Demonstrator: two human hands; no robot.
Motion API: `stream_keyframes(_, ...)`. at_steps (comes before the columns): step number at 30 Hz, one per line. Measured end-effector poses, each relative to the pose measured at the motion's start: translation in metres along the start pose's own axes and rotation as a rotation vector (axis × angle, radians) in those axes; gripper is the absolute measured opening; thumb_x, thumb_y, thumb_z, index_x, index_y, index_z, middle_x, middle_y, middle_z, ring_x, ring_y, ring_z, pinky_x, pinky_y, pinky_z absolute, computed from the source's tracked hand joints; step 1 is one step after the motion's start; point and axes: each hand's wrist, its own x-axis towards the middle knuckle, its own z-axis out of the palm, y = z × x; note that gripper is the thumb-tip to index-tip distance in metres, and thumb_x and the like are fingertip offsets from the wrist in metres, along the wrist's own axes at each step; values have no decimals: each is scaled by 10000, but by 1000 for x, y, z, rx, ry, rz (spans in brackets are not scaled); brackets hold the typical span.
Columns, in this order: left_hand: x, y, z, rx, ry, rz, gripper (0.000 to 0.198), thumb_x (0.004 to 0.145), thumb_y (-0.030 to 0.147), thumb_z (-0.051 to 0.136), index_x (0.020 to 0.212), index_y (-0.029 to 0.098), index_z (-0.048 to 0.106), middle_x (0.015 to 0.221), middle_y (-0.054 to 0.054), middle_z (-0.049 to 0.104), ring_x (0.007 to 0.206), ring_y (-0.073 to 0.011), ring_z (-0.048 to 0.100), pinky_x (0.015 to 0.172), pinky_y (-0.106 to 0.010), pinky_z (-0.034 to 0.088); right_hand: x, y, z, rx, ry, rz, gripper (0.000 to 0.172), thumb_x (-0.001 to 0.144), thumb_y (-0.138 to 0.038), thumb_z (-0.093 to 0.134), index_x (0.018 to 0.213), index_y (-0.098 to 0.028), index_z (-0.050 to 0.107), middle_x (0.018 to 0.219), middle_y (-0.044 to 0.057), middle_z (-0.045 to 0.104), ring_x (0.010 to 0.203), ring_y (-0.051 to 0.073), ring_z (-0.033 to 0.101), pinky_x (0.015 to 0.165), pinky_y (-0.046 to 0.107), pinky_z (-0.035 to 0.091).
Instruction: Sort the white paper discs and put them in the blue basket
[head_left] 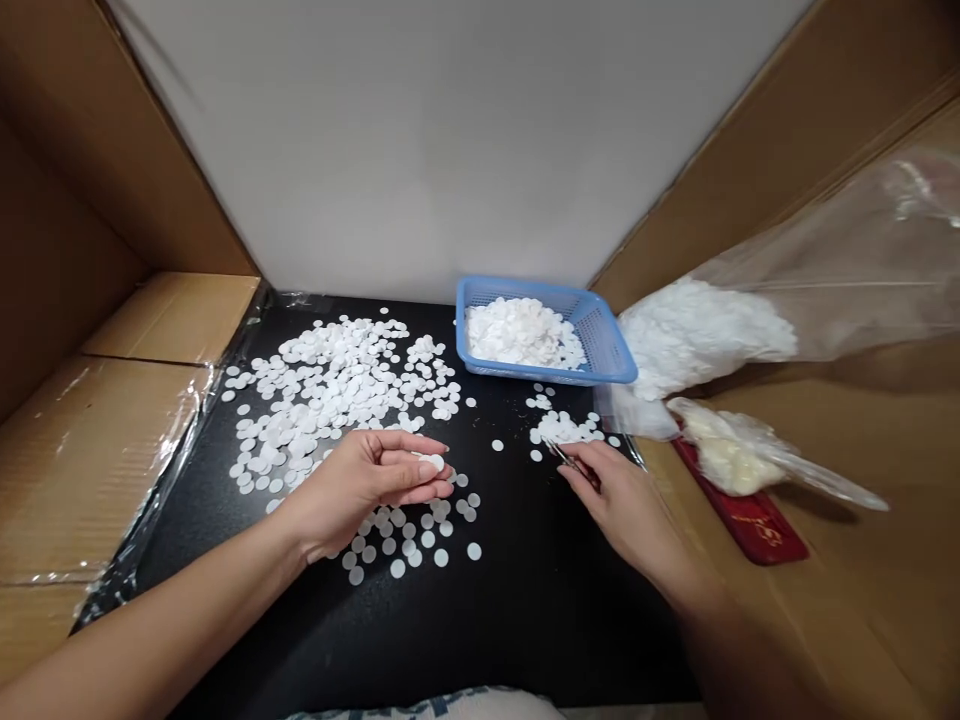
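Note:
Many small white discs (330, 390) lie spread over a black mat (495, 600). My left hand (375, 475) hovers palm up above the discs nearer to me, its fingers curled round a few white discs (432, 462) at the fingertips. To the right, my right hand (622, 500) pinches thin metal tweezers (564, 458), whose tips point at a small cluster of discs (564, 428) in front of the basket.
A blue plastic basket (609, 345) heaped with white discs stands at the back. Clear plastic bags (705, 335) of white pieces lie at the right, one over a red flat object (757, 525). Cardboard walls enclose both sides; a white wall is behind.

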Motion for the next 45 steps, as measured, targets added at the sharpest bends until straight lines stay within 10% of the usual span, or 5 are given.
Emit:
stream_keyframes(5, 8, 2, 17, -13, 6, -35, 397, 565, 311, 961, 855, 107, 782, 846, -99, 799, 773, -170, 774, 757, -174, 621, 2, -29, -22, 12, 242, -56, 379, 997, -206, 442, 1327, -190, 627, 933, 66, 597, 712, 150, 605, 638, 259, 505)
stream_keyframes(13, 9, 3, 45, -13, -62, -1, 326, 603, 321, 940, 814, 129, 782, 800, -66, 796, 743, -143, 767, 714, -155, 619, 5, -88, -20, 236, 193, -254, 370, 1004, -167, 503, 1349, -215, 628, 848, 30, 647, 716, 120, 630, 633, 222, 525)
stream_keyframes(45, 2, 6, 41, 137, -155, 35, 266, 701, 326, 882, 864, 141, 782, 773, -67, 791, 769, -135, 752, 713, -163, 580, 8, -96, -25, 111, 177, -332, 289, 999, -156, 525, 1215, -180, 715, 754, 26, 654, 661, 113, 598, 574, 226, 485)
